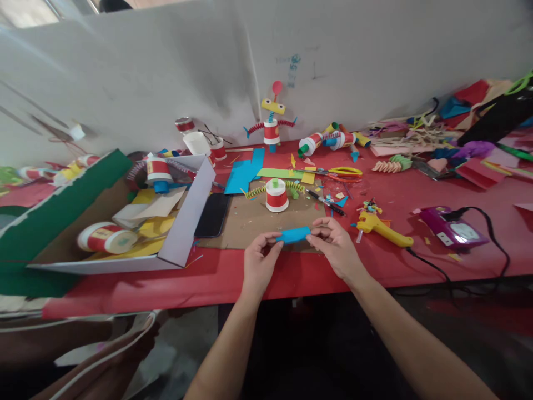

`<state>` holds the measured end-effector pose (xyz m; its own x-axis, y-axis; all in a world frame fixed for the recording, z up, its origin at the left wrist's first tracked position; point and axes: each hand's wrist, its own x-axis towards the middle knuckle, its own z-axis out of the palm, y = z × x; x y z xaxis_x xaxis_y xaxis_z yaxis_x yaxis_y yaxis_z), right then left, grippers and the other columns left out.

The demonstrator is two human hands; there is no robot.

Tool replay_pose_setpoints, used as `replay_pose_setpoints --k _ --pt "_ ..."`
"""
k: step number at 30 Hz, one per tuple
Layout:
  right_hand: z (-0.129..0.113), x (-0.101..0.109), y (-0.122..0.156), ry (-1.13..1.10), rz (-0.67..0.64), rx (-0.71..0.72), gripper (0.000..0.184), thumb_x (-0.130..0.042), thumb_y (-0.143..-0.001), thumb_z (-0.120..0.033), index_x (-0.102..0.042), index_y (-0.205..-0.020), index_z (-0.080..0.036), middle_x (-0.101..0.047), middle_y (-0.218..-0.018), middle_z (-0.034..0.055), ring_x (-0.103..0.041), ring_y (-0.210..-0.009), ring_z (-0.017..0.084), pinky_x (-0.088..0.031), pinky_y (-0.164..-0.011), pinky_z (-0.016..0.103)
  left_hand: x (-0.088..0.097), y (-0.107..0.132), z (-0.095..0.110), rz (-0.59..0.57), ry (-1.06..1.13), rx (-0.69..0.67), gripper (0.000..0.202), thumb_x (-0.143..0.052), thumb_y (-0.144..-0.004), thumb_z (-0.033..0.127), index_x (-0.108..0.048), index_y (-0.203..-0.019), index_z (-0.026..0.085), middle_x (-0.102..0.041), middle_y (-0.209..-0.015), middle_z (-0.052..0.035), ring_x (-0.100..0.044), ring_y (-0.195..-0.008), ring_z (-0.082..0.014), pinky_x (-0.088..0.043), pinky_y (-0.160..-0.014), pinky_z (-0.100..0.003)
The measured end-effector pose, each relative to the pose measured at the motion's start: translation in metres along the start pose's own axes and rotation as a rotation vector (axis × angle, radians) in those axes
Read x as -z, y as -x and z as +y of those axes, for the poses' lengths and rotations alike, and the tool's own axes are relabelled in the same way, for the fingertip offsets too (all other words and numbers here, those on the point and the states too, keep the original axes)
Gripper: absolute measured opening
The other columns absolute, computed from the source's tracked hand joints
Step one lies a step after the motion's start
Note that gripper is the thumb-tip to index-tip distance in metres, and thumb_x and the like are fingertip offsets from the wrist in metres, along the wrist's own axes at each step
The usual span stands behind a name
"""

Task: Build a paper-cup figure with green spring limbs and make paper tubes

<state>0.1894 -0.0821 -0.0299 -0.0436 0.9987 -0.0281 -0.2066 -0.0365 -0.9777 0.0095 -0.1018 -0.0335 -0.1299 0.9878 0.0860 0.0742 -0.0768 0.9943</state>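
Observation:
A small strip of blue paper (295, 235), which looks curled or rolled, is held level above the front of a brown cardboard sheet (233, 228). My left hand (261, 256) pinches its left end between thumb and fingers. The right end is pinched by my right hand (333, 247). Just beyond the strip stands an upturned red and white paper cup (277, 195) with yellow-green coiled paper arms and a green piece on top. A black pen (327, 202) lies to the right of the cup.
A yellow glue gun (383, 229) and a purple power socket (453, 226) with a cord lie right. Yellow-handled scissors (343, 172) rest behind. On the left are a phone (213, 214) and an open box (183, 222) of cups and paper. A cup figure (271, 132) stands at the wall.

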Motion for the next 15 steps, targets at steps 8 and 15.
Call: replay_pose_setpoints --k 8,15 --pt "-0.003 -0.002 0.001 0.006 0.007 0.014 0.035 -0.074 -0.070 -0.029 -0.046 -0.090 -0.024 -0.059 -0.065 -0.0069 -0.052 -0.060 0.011 -0.040 -0.059 0.024 0.000 -0.001 0.005 0.063 0.085 0.096 0.023 -0.075 -0.069 0.023 -0.067 -0.090 0.017 -0.067 -0.071 -0.0006 -0.063 -0.070 -0.0126 -0.048 -0.068 -0.022" --pt "-0.001 0.004 0.013 0.218 0.050 0.255 0.026 -0.069 -0.077 -0.033 -0.050 -0.094 -0.027 -0.065 -0.082 0.0014 -0.066 -0.079 0.019 -0.050 -0.069 0.032 0.010 0.015 0.010 0.216 -0.417 -0.559 0.017 -0.070 -0.075 0.014 -0.070 -0.087 0.026 -0.073 -0.082 -0.0023 -0.066 -0.075 -0.0169 -0.045 -0.075 -0.030"
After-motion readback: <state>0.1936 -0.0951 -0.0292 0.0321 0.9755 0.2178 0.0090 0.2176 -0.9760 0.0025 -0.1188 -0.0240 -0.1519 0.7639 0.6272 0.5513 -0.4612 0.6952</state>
